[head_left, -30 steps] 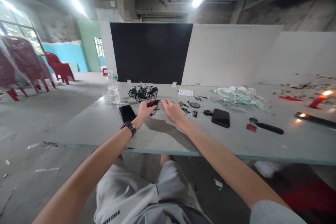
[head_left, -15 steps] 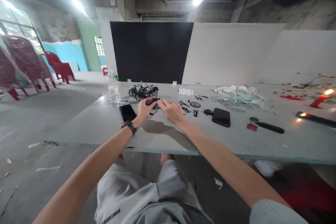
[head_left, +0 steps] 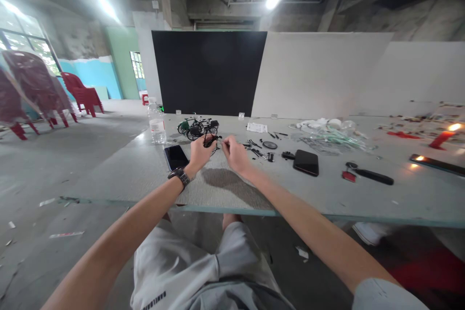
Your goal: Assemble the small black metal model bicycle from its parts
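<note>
My left hand, with a black watch on the wrist, is closed around a small black model-bicycle part held just above the grey table. My right hand is pinched at that part's right end; what its fingertips hold is too small to make out. Two finished model bicycles, one green and one black, stand just beyond my hands. Small black loose parts lie to the right of my right hand.
A black phone lies left of my left hand, a water bottle behind it. Another phone, a black-handled tool, plastic bags, a paper slip and a lit red candle sit to the right. Red chairs stand far left.
Both hands lifted slightly off the table and came closer together. My right hand went from fingers spread flat to a pinch at the part my left hand holds.
</note>
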Available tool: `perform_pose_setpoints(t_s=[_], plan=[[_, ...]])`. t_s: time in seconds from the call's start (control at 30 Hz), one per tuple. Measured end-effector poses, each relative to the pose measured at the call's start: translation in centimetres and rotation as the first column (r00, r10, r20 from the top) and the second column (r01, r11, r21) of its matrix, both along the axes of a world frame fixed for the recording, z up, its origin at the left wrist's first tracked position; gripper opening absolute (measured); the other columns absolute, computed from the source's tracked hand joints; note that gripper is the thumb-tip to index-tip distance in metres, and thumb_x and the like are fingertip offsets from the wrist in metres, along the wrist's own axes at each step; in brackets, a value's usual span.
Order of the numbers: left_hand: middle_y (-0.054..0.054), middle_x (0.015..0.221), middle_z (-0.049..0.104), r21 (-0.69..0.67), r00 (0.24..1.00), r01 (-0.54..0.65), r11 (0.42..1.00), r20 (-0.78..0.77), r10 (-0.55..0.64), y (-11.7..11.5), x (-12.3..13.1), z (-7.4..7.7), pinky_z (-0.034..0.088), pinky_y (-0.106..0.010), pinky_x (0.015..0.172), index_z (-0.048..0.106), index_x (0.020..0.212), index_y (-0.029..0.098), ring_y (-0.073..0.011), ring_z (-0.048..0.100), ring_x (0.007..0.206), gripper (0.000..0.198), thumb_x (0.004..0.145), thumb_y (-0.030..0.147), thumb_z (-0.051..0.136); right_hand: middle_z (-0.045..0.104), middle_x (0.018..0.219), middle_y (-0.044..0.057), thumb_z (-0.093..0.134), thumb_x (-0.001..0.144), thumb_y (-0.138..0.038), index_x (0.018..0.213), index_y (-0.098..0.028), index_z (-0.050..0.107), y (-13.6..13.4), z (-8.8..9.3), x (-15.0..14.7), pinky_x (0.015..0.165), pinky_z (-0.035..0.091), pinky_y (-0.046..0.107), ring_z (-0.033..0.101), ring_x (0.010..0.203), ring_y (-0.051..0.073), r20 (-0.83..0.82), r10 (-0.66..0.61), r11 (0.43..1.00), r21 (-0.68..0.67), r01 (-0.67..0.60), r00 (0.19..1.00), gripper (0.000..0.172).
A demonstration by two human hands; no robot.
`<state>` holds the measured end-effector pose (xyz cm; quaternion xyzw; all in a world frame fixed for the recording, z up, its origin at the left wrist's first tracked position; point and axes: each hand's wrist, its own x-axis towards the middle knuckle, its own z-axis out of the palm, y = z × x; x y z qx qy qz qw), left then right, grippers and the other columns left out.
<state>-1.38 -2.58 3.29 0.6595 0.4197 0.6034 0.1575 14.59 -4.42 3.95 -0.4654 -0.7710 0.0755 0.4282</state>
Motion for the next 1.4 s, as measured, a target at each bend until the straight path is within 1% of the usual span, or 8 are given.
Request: perform_pose_setpoints(t_s=[0.17,0.3,0.53,0.73,0.9,1.07,1.2,1.4], plan=[[-0.008,0.105,0.079,0.04,0.993,-0.055,0.998,-0.106,0.059,0.0,-0.4,0.3,0.052,-0.033,0.096,0.075,0.107,0.016,-0.023,0.072,0.1,0.021,0.088,0.02,0.066,0.029,0.058,-0.01,0.043,0.101,-0.048,0.091,-0.025,0.045,0.8,-0.2,-1.2,0.048,0.03,0.026,0.031,0.045,0.013,-0.485,0.009,0.897,-0.382,-0.222,0.874,0.025],[-0.008,0.103,0.079,0.025,0.992,-0.083,0.996,-0.089,0.085,0.3,-0.7,0.1,0.052,-0.035,0.094,0.075,0.105,0.017,-0.0246,0.072,0.099,0.02,0.089,0.024,0.066,0.054,0.071,0.001,0.042,0.101,-0.037,0.104,-0.021,0.05,0.8,0.5,0.2,0.054,0.032,0.027,0.044,0.052,0.015,-0.019,0.048,0.99,-0.131,-0.05,0.999,0.018],[-0.007,0.098,0.079,-0.035,0.996,-0.081,0.996,-0.026,0.08,0.4,-0.8,-0.1,0.054,-0.033,0.09,0.076,0.097,0.016,-0.0237,0.072,0.097,0.015,0.087,0.026,0.069,0.066,0.087,0.012,0.028,0.106,-0.026,0.114,-0.018,0.058,0.5,1.7,2.0,0.056,0.027,0.03,0.043,0.049,0.014,0.571,-0.093,0.984,0.179,-0.013,0.816,0.032],[-0.007,0.099,0.08,-0.016,0.995,-0.092,0.996,-0.042,0.091,0.2,-0.7,0.2,0.053,-0.033,0.092,0.077,0.1,0.016,-0.0241,0.073,0.096,0.017,0.086,0.023,0.069,0.044,0.06,-0.003,0.047,0.103,-0.041,0.093,-0.022,0.051,1.0,1.2,0.2,0.054,0.031,0.029,0.037,0.049,0.014,0.017,0.107,0.99,-0.097,-0.104,0.994,0.022],[-0.008,0.108,0.079,0.052,0.988,-0.107,0.993,-0.106,0.112,0.1,-1.0,0.6,0.051,-0.034,0.098,0.076,0.104,0.017,-0.0251,0.072,0.103,0.02,0.087,0.024,0.069,0.03,0.057,-0.009,0.041,0.104,-0.041,0.093,-0.023,0.048,1.1,1.5,-1.5,0.048,0.033,0.028,0.032,0.044,0.013,-0.373,0.035,0.902,-0.388,-0.19,0.927,0.022],[-0.008,0.106,0.079,0.033,0.986,-0.118,0.992,-0.117,0.121,0.5,-1.2,0.4,0.052,-0.035,0.098,0.076,0.103,0.018,-0.0255,0.072,0.103,0.019,0.087,0.023,0.069,0.059,0.071,0.004,0.041,0.104,-0.031,0.104,-0.02,0.052,0.6,2.2,0.0,0.053,0.033,0.028,0.046,0.051,0.015,0.164,0.029,0.995,-0.094,-0.014,0.986,0.015],[-0.007,0.102,0.08,0.012,0.99,-0.105,0.994,-0.096,0.105,0.4,-1.0,0.3,0.051,-0.035,0.098,0.076,0.101,0.017,-0.0249,0.073,0.1,0.018,0.085,0.024,0.07,0.069,0.094,0.015,0.03,0.105,-0.021,0.117,-0.018,0.055,0.1,2.5,1.3,0.056,0.029,0.029,0.054,0.053,0.016,0.636,-0.12,0.981,0.196,-0.009,0.762,0.028],[-0.006,0.098,0.08,0.009,0.987,-0.101,0.995,-0.123,0.101,0.1,-0.6,0.2,0.051,-0.034,0.096,0.076,0.101,0.015,-0.0235,0.074,0.097,0.018,0.086,0.022,0.068,0.063,0.07,0.008,0.032,0.106,-0.025,0.114,-0.014,0.053,0.1,2.2,0.7,0.054,0.026,0.029,0.047,0.05,0.018,0.601,-0.074,0.995,0.092,0.024,0.796,0.025]])
